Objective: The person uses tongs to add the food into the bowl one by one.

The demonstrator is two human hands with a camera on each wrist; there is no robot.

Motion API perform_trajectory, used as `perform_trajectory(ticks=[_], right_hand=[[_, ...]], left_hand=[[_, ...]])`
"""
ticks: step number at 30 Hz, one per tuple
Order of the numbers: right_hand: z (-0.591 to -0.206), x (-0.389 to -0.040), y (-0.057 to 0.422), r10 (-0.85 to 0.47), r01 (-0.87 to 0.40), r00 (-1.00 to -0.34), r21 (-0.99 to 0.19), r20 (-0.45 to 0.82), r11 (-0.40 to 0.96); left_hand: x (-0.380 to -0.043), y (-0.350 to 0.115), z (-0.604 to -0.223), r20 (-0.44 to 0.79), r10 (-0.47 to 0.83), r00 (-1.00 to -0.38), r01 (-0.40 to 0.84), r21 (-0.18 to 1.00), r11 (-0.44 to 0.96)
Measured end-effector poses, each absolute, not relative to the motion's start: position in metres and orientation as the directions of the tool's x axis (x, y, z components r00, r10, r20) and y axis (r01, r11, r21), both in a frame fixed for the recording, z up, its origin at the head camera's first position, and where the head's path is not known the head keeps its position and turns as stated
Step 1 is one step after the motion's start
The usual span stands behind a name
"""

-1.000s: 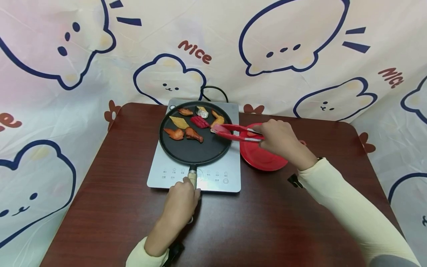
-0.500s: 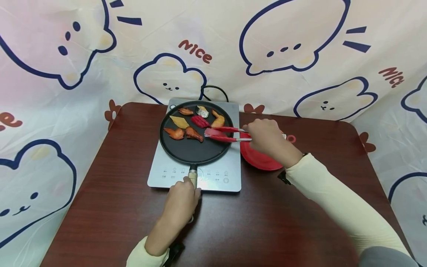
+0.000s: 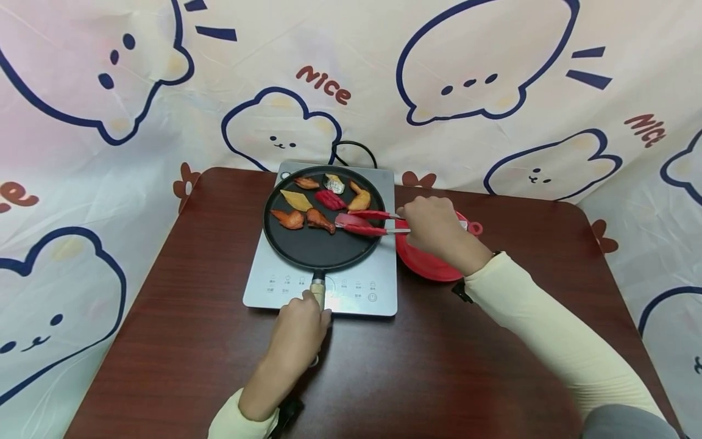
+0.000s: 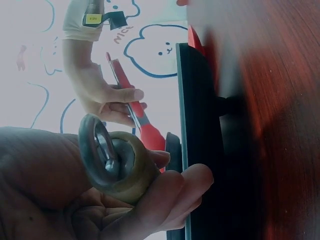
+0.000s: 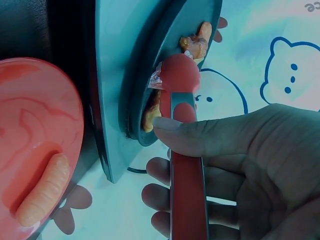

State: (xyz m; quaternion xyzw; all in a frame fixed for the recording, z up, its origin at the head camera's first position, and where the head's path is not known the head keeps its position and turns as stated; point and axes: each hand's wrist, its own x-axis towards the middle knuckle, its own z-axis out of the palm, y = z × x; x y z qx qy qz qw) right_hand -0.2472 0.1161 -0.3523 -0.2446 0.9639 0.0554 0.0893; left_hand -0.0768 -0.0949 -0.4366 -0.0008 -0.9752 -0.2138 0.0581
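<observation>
My left hand (image 3: 298, 326) grips the tan handle (image 3: 317, 290) of a round black frying pan (image 3: 307, 249). In the right wrist view, my right hand (image 5: 235, 145) holds red tongs (image 5: 187, 200), thumb on one side and fingers on the other. The tongs' tips hold a pale pink, meat-like slice (image 3: 351, 221) low over the right part of the pan. Around it in the pan lie a brown drumstick (image 3: 320, 221), a dark red piece (image 3: 330, 199), a golden wing (image 3: 359, 200), a yellow slice (image 3: 296, 200) and several other food pieces.
The pan sits on a silver induction cooktop (image 3: 258, 296) with a black cord behind it. To its right, partly under my right arm, is a red plate (image 3: 428, 265) bearing a sausage (image 5: 44, 190). A brown table (image 3: 175, 341) meets a cartoon-printed curtain (image 3: 373, 55) at the back.
My right hand has carried the tongs and pink slice left, further over the pan, then stayed almost in place over the last half second. The left hand keeps its grip on the handle.
</observation>
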Motion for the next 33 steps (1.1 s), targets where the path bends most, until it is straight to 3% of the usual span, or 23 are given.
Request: perform_trajectory(ticks=[20,33], right_hand=[[-0.351,-0.250,0.111,-0.408,-0.432,-0.875,0.041,-0.260,0.901],[-0.340,-0.255,0.161,-0.340,-0.341,-0.918,-0.031,-0.206,0.940]], left_hand=[[-0.075,-0.094,-0.439,0.119,-0.034,-0.992,0.019,0.420,0.907],[-0.077,-0.093,-0.437,0.122,-0.031,-0.992,0.021,0.401,0.916]])
